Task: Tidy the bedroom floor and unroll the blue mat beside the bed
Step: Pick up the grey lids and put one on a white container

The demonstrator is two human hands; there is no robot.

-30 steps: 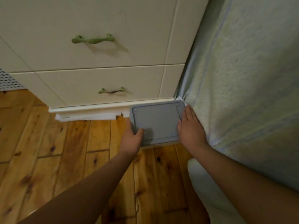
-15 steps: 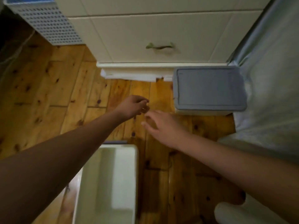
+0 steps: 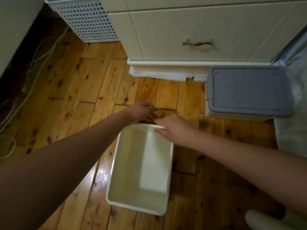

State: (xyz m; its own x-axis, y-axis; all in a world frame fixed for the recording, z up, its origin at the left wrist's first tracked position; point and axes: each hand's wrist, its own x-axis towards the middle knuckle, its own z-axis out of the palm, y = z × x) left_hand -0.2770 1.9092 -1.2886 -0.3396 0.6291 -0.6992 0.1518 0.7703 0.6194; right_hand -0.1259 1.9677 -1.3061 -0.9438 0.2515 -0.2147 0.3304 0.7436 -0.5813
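A white open bin (image 3: 116, 165) stands empty on the wooden floor in front of me. My right hand (image 3: 174, 128) lies on its far rim with the fingers hooked over the edge. My left hand (image 3: 141, 110) hovers just beyond that same rim with the fingers loosely curled; whether it touches the bin is unclear. A grey-lidded box (image 3: 249, 90) sits shut on the floor, tucked between the drawer unit and the bed. No blue mat is in view.
The cream drawer unit (image 3: 191, 30) with green handles stands at the back. A white perforated basket (image 3: 86, 22) with something blue on top is left of it. Pale bedding (image 3: 299, 90) fills the right edge. Loose cables (image 3: 38, 52) run along the left floor.
Both hands have let go of the grey-lidded box and pulled back toward me. The view dropped, the white bin came into sight, and my right hand has landed on its far rim.
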